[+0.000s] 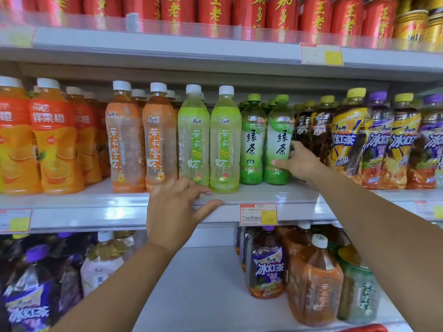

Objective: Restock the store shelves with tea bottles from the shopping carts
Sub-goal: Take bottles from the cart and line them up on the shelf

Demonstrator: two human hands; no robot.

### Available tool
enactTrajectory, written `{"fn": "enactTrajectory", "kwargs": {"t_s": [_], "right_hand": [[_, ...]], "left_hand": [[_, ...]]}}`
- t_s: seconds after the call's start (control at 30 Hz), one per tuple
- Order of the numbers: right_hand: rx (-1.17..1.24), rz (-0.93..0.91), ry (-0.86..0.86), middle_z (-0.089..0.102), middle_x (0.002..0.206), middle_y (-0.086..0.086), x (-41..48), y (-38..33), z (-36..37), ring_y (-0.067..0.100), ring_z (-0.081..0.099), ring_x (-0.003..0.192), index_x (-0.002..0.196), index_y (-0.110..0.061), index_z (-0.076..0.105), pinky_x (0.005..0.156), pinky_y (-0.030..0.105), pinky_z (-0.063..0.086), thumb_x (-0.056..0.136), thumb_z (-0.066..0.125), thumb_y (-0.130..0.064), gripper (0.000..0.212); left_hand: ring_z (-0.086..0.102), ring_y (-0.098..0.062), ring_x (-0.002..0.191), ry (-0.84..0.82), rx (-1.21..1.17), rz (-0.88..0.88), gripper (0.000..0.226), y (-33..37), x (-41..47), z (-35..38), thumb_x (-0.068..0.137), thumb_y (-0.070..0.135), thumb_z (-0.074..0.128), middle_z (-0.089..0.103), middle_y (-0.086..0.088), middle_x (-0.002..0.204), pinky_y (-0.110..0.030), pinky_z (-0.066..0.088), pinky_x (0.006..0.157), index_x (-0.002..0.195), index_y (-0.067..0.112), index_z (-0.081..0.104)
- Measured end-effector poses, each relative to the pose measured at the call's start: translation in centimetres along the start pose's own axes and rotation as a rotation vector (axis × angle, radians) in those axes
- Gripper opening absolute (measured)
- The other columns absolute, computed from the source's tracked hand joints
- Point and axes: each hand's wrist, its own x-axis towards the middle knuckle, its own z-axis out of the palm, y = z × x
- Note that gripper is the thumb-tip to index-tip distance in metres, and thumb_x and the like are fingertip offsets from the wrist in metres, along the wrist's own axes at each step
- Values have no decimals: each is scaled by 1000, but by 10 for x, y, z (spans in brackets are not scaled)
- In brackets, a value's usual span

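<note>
Left hand (pixel 175 212) on shelf-edge (pixel 96 214), right (pixel 299 161) gripping bottle (pixel 279 140)

Both bare forearms reach up and forward from the bottom of the view, the left from lower left, the right from the right edge. The left hand (pixel 177 209) lies relaxed with its fingers on top of the shelf edge (pixel 96 215) and its thumb along the front. The right hand (pixel 299 164) grips a green tea bottle (pixel 279 130) low on its side, thumb across the front and fingers behind.

White shelf (pixel 96 200), orange juice bottles (pixel 55 140), upright tea bottles (pixel 225 140) in rows
</note>
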Motion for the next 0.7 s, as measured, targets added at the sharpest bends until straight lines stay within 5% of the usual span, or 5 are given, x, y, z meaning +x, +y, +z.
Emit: {"fn": "enactTrajectory", "kwargs": {"t_s": [0.3, 0.5, 0.6, 0.7], "right_hand": [[-59, 32, -19, 55, 136, 7, -2, 3, 2, 26, 54, 120, 144, -12, 34, 103, 41, 44, 78, 78, -32, 82], [-168, -334, 117, 56, 120, 5, -76, -31, -15, 18, 56, 107, 138, -14, 44, 97, 32, 46, 92, 64, -28, 52], [-125, -385, -10, 62, 109, 1, -133, -31, -15, 12, 59, 95, 127, -20, 53, 84, 22, 47, 93, 62, -28, 37], [-170, -350, -236, 66, 106, -4, -193, -13, -6, 9, 63, 94, 121, -23, 58, 85, 22, 50, 91, 64, -26, 31]], "left_hand": [[58, -18, 73, -11, 14, 29, 43, -2, 0, -1, 81, 66, 58, 57, 9, 70, -29, 31, 65, 86, 27, 76], [59, -23, 82, -101, -96, -51, 48, 0, 5, -10, 78, 65, 58, 51, 10, 77, -31, 40, 72, 100, 26, 76], [50, -20, 105, -105, -266, -100, 45, 5, -8, -28, 81, 50, 64, 55, 3, 102, -28, 38, 94, 114, 20, 70], [53, -23, 111, -252, -328, -17, 38, 27, -49, -58, 86, 42, 62, 63, -2, 109, -19, 33, 99, 114, 18, 69]]}}
